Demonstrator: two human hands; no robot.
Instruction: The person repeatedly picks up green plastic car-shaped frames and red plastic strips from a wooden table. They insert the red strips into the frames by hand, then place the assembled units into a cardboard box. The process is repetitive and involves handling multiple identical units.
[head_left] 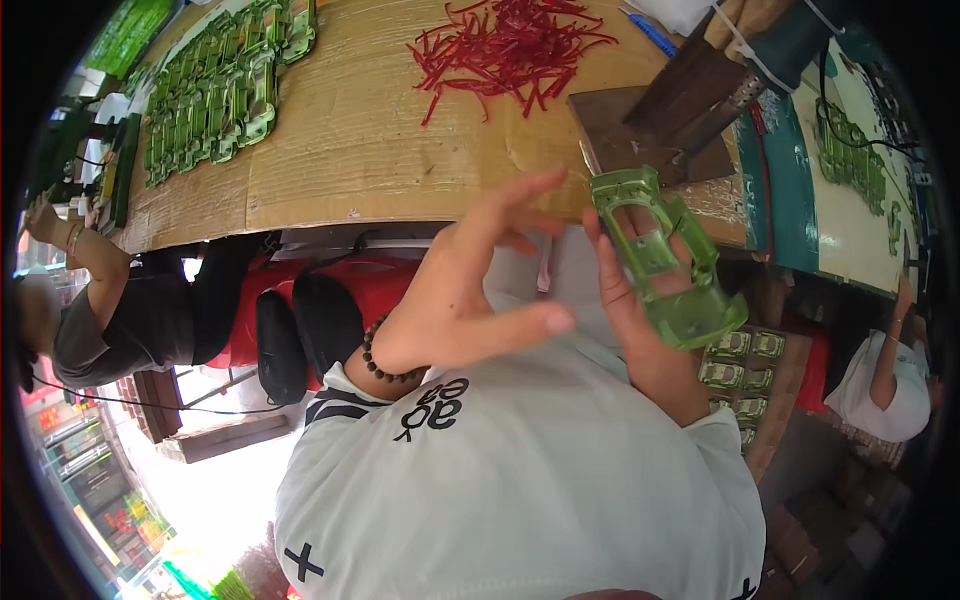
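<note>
**We held a green car shell (648,255) in our right hand (622,295) while our left hand (465,300) was bare**

At the lower right we saw a brown tray (787,385) with more green shells (740,376) set in rows; the view there was dim and bent, so it was perhaps a shallow box. Our held shell, right of centre, was a hollow frame with large openings, tilted, our right fingers curled around its side and underside. Our left hand, at the middle, gripped nothing, its fingers and thumb spread well apart.

The front edge of the wooden table (345,150) curved across just beyond our hands. Shells in rows (215,100) took up the upper left, and a red pile of thin strips (510,50) lay at upper centre, with a wide stretch of tabletop between them. Toward the upper right, a dark stand (690,90) rose near our held shell, narrowing the room on that side.
</note>
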